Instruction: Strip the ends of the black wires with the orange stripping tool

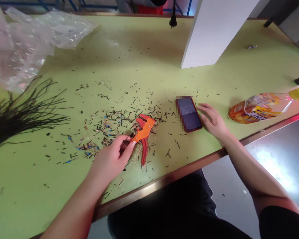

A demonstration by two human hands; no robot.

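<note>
In the head view, my left hand [113, 157] is closed around one handle of an orange and red wire stripper [146, 127], thumb on top. The tool's head points away from me, and its red lever hangs free toward the table's front edge. Below and around it lie scattered black wire offcuts and some blue bits [109, 130]. My right hand [212, 120] rests on the tabletop with its fingers apart, at the right edge of a phone [190, 114] in a red case. Whether the fingertips touch the phone I cannot tell.
A bundle of black wires [17, 116] lies at the left, with clear plastic bags [37, 39] behind it. A drink bottle [261, 108] lies on its side at the right. Beyond the phone a white post [211, 33] rises; a black plug [173, 22] hangs near the far edge.
</note>
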